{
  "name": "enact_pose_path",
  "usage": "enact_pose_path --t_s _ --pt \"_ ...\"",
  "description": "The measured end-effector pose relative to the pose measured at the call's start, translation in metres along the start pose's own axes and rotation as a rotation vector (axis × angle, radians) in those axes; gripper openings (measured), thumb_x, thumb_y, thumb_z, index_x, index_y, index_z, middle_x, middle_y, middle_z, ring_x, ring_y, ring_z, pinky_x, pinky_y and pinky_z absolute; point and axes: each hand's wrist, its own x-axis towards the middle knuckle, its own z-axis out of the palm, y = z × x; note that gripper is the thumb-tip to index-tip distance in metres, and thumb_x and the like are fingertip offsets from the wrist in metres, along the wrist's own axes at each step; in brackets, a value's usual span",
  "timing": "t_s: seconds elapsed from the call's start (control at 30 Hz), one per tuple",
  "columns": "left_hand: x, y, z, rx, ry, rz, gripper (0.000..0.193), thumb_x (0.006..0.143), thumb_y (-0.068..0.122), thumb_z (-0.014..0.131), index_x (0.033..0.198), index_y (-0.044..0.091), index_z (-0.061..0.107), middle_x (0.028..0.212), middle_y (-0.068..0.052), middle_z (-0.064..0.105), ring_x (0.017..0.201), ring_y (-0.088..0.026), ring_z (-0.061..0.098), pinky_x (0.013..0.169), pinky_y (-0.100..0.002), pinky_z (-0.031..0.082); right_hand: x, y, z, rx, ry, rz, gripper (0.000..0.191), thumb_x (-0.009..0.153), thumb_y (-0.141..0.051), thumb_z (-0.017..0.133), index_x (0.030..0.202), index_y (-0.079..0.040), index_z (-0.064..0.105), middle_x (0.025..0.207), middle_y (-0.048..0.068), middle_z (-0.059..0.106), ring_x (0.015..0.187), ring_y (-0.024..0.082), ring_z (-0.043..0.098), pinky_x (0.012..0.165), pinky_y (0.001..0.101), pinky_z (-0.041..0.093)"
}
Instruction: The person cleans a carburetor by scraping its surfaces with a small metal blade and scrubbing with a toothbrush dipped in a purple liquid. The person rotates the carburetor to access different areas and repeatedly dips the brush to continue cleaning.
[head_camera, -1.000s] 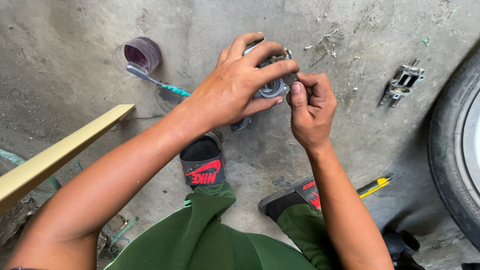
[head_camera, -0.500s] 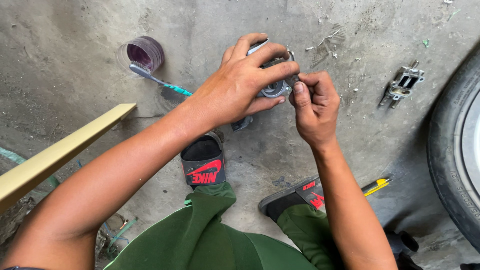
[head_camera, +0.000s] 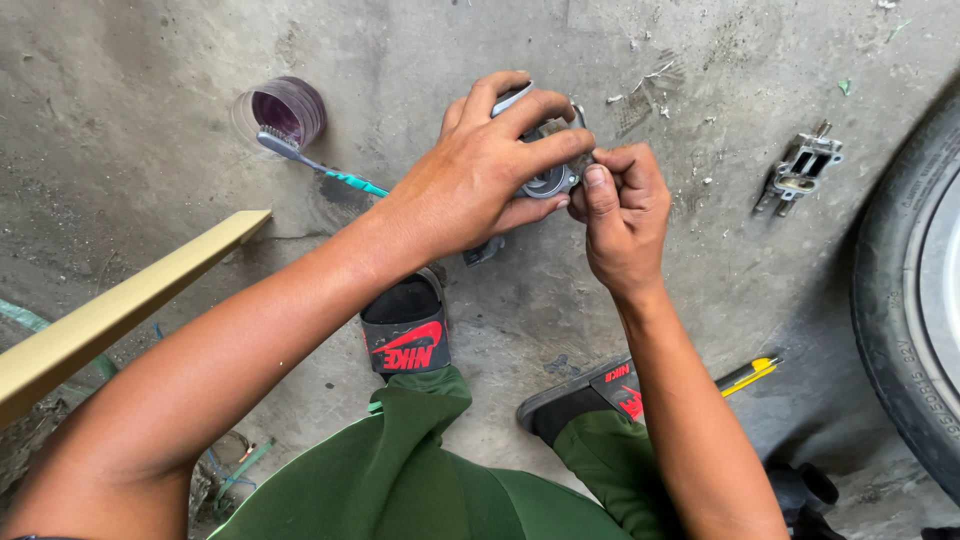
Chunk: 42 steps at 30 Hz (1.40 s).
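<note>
Two hands (head_camera: 480, 175) (head_camera: 620, 215), one metal part (head_camera: 550, 178)

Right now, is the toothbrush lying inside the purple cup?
No, the toothbrush lies on the concrete floor with its bristles beside the purple cup.

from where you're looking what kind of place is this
Probably a roadside or home vehicle repair spot. A tyre stands at the right, a loose metal part lies on the stained concrete floor, and the left hand and right hand hold a small metal component.
</note>
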Motion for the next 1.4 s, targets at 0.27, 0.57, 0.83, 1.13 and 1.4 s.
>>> enact_pose_path --t_s 0.27,0.57,0.83,1.13,1.4 --pt "0.001 0.0 0.001 -0.011 -0.016 0.007 0.052 0.084 0.019 0.086 0.13 0.018 0.062 0.14 -0.005 0.055 0.137 -0.048 0.043 0.107 -0.063 0.042 0.006 -0.004 -0.007 0.012 -0.087 0.05 0.008 0.114 -0.009 0.057 0.116 -0.003 0.052 0.083 -0.002 0.049 0.069 0.006 0.042 0.063 0.0248 0.036" --pt "-0.003 -0.002 0.001 -0.021 0.009 -0.001 0.052 0.086 0.019 0.086 0.131 0.018 0.06 0.143 -0.006 0.054 0.141 -0.045 0.043 0.11 -0.062 0.043 0.001 0.0 -0.001 -0.002 -0.084 0.043 0.009 0.113 -0.009 0.055 0.118 -0.002 0.054 0.083 -0.001 0.051 0.069 0.005 0.043 0.063 0.024 0.037" --pt "-0.005 -0.001 0.003 0.001 0.002 -0.004 0.067 0.082 0.02 0.086 0.144 0.025 0.059 0.145 -0.011 0.053 0.139 -0.048 0.043 0.11 -0.062 0.042 -0.002 0.002 0.002 -0.121 0.001 -0.055 0.005 0.116 -0.009 0.052 0.115 -0.004 0.051 0.086 -0.001 0.049 0.066 0.004 0.044 0.063 0.0235 0.037" --pt "-0.007 -0.004 0.003 -0.01 0.006 0.003 0.061 0.086 0.021 0.085 0.142 0.025 0.061 0.145 -0.01 0.054 0.139 -0.047 0.043 0.111 -0.062 0.042 -0.007 0.004 0.008 -0.466 0.073 -0.191 0.006 0.117 -0.007 0.053 0.115 -0.001 0.053 0.091 0.0 0.057 0.077 0.005 0.051 0.069 0.0208 0.044" --pt "-0.005 -0.005 0.002 0.006 0.015 -0.005 0.057 0.086 0.024 0.086 0.138 0.024 0.064 0.146 -0.01 0.052 0.139 -0.047 0.043 0.109 -0.061 0.042 -0.005 0.011 0.019 -0.252 0.121 -0.15 0.008 0.116 -0.01 0.053 0.115 -0.002 0.052 0.092 -0.001 0.054 0.073 0.003 0.049 0.065 0.0186 0.042"
